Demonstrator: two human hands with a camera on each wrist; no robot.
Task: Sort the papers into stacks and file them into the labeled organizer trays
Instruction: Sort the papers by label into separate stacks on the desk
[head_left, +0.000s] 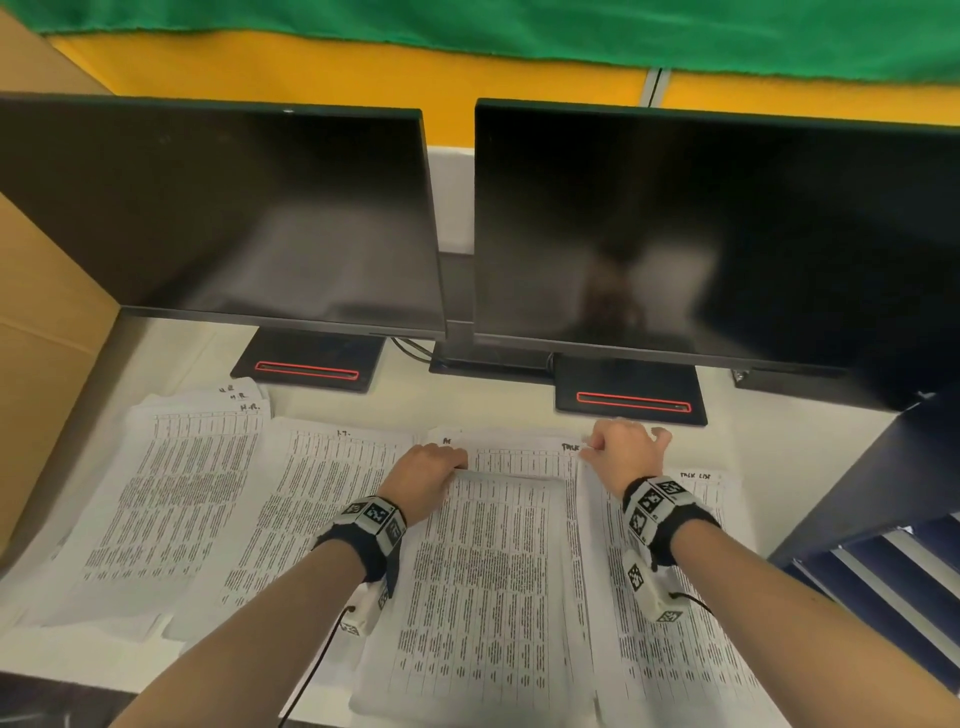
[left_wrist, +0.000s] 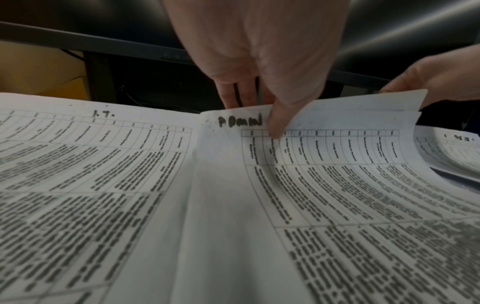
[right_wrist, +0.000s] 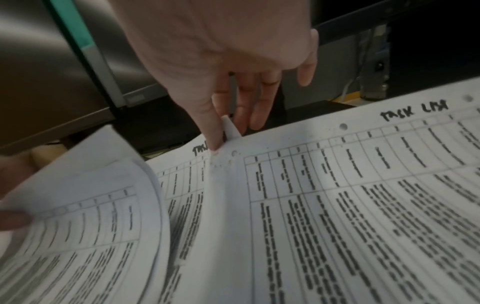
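From the head camera, the left hand (head_left: 428, 467) grips the far left edge of a lifted sheaf of printed sheets (head_left: 498, 561), its fingers curled over that edge, while the right hand (head_left: 626, 449) pinches the far left corner of the task list stack (head_left: 670, 571) that lies just right of the sheaf. Left of the left hand's fingers lies the I.T. stack (head_left: 311, 514), and further left the H.R. stack (head_left: 171, 499), all on the white desk (head_left: 498, 405). Beyond both sets of fingers stand two dark monitors, the left monitor (head_left: 223, 218) and the right monitor (head_left: 701, 234), and at the far right, well apart from the right hand, sits a dark blue organizer (head_left: 878, 545) whose labels cannot be read. From the left wrist camera, the left hand (left_wrist: 259, 51) has its thumb (left_wrist: 278, 121) pressed on top of the sheaf (left_wrist: 324, 195) beside a handwritten heading, and the other fingers tucked behind the raised edge; the I.T. stack (left_wrist: 91, 164) lies flat just left of the thumb, and the right hand (left_wrist: 436, 76) shows at the sheaf's far right corner. From the right wrist camera, the right hand (right_wrist: 221, 51) nips a curled-up paper corner between thumb and forefinger, the remaining fingers loosely extended beyond it; the task list stack (right_wrist: 363, 205) spreads right of the fingers, and the bowed sheaf (right_wrist: 91, 236) rises to their left.
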